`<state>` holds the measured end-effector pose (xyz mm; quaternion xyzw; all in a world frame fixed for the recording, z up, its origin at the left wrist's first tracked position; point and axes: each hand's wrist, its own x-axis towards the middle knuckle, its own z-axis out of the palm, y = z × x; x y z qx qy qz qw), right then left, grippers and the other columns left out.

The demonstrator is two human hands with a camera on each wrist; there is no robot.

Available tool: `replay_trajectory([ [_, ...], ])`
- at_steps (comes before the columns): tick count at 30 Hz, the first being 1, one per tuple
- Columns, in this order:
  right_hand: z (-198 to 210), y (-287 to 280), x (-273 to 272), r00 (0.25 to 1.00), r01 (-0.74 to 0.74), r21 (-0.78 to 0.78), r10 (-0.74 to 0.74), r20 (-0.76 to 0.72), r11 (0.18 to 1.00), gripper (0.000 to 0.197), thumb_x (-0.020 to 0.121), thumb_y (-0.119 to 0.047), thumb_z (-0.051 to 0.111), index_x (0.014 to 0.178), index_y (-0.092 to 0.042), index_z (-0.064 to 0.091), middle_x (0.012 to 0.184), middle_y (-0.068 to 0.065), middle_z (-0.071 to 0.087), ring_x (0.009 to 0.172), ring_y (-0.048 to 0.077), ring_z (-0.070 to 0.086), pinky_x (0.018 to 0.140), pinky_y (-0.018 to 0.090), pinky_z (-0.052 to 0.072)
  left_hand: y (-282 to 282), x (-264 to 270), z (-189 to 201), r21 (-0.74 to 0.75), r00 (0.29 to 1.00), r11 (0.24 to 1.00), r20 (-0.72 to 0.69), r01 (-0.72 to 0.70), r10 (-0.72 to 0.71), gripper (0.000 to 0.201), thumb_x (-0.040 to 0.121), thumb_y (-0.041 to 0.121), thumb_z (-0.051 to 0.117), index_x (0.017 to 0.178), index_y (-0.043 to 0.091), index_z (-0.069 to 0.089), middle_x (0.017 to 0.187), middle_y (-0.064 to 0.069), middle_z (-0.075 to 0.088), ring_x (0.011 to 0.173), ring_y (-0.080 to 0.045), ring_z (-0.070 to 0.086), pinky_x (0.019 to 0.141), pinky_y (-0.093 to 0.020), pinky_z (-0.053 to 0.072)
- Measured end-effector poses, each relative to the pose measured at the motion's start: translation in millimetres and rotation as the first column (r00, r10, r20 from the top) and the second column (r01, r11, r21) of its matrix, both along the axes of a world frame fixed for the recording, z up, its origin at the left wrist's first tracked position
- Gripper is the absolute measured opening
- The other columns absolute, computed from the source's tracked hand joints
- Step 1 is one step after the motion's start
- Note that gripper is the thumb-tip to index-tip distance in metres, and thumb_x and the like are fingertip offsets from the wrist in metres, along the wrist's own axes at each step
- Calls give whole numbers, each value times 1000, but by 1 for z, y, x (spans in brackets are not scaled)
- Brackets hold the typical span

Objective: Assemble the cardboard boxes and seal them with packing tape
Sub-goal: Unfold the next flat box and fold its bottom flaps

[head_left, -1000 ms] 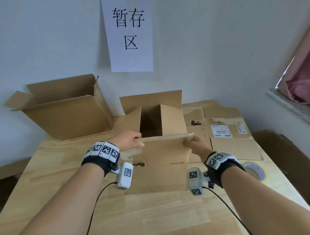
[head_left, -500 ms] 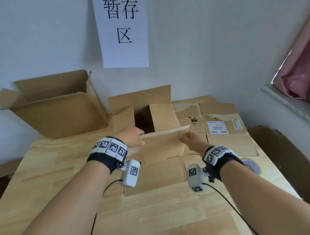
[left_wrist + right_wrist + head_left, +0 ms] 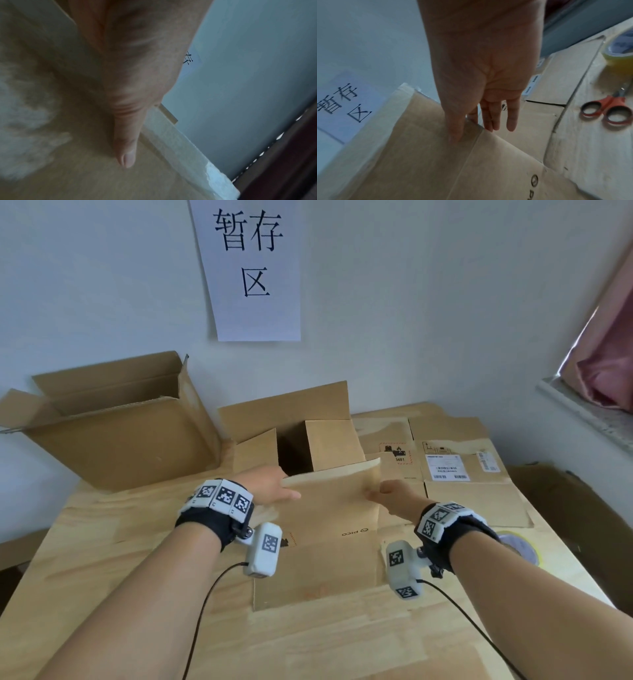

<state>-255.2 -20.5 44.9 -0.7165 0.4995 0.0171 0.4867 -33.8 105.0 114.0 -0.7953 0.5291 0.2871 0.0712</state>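
Observation:
A brown cardboard box (image 3: 318, 570) lies in the middle of the wooden table (image 3: 102, 542), its open end toward the wall. Its near flap (image 3: 334, 494) stands tilted up. My left hand (image 3: 270, 484) pinches the flap's left edge; in the left wrist view the thumb (image 3: 126, 142) lies flat on the cardboard (image 3: 77, 175) and the fingers are hidden behind it. My right hand (image 3: 390, 498) holds the right edge, thumb on the near face of the flap (image 3: 419, 162) and fingers behind the edge. A roll of clear packing tape (image 3: 520, 549) lies by my right forearm.
An assembled open box (image 3: 120, 436) stands at the back left against the wall. Flattened cartons with labels (image 3: 459, 470) cover the back right. Red-handled scissors (image 3: 607, 108) lie near the tape roll (image 3: 619, 54). A paper sign (image 3: 253, 268) hangs on the wall.
Both hands have stayed on the flap's edges and tilted it up a little, its right corner now higher. The head view has shifted slightly.

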Motion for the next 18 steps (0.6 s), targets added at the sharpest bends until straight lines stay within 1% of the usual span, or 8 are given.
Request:
replay_trajectory([
  [2, 5, -1, -3, 994, -89, -49, 85, -63, 995, 33, 87, -50, 59, 80, -17, 58, 77, -3, 52, 77, 16, 52, 81, 32, 45, 1, 8, 3, 14, 1000, 1000, -18, -16, 16, 39, 89, 52, 55, 88, 14, 60, 66, 3, 52, 54, -10, 44, 52, -21, 32],
  [5, 7, 1, -8, 983, -173, -80, 167, -72, 982, 41, 85, -51, 61, 108, -17, 66, 105, -3, 59, 103, 18, 54, 95, 31, 40, -1, 12, 2, -40, 999, 999, 8, -35, 35, 47, 82, 60, 60, 82, 13, 62, 63, 4, 51, 53, -10, 44, 50, -21, 30],
  [8, 6, 4, -15, 984, -177, -80, 174, -41, 981, 28, 84, -52, 61, 94, -27, 67, 120, -2, 59, 115, 19, 53, 100, 32, 37, -8, 7, 2, -76, 999, 997, 36, -7, 10, 47, 80, 63, 60, 67, 19, 54, 57, 6, 46, 51, -10, 40, 48, -22, 26],
  [10, 8, 4, -22, 980, -192, -51, 188, -68, 980, 44, 83, -59, 58, 106, -22, 67, 122, 0, 60, 115, 19, 53, 104, 34, 37, -13, 5, 3, -62, 999, 998, 51, 20, -17, 51, 78, 65, 60, 65, 17, 52, 56, 5, 43, 49, -11, 37, 48, -23, 24],
  [12, 12, 5, -26, 965, -237, -45, 230, -128, 970, 60, 84, -63, 51, 112, -11, 65, 113, 5, 62, 106, 20, 57, 99, 34, 42, -18, 4, 5, -59, 998, 997, 53, 44, -41, 53, 77, 67, 60, 62, 18, 50, 54, 5, 40, 49, -12, 36, 49, -25, 23],
  [16, 8, 7, -32, 952, -230, -11, 223, -210, 973, 54, 85, -66, 46, 83, -14, 59, 80, 5, 53, 72, 16, 49, 73, 26, 41, -29, -1, -3, -33, 996, 996, 50, 79, -78, 53, 77, 70, 56, 66, 18, 55, 57, 6, 44, 56, -12, 42, 55, -25, 29],
  [17, 4, 9, -33, 956, -206, 10, 203, -214, 978, 55, 84, -67, 46, 81, -14, 60, 75, 4, 51, 69, 16, 48, 71, 26, 42, -30, -1, -9, -24, 993, 996, 78, 88, -86, 55, 76, 74, 54, 71, 19, 59, 61, 8, 49, 64, -13, 49, 61, -25, 34],
  [18, -2, 11, -33, 959, -186, 31, 189, -213, 982, 58, 83, -68, 47, 85, -12, 63, 73, 3, 49, 70, 16, 48, 74, 28, 45, -30, 1, -16, -29, 986, 994, 134, 108, -103, 59, 72, 80, 49, 78, 23, 62, 67, 10, 54, 79, -15, 55, 77, -28, 39],
])
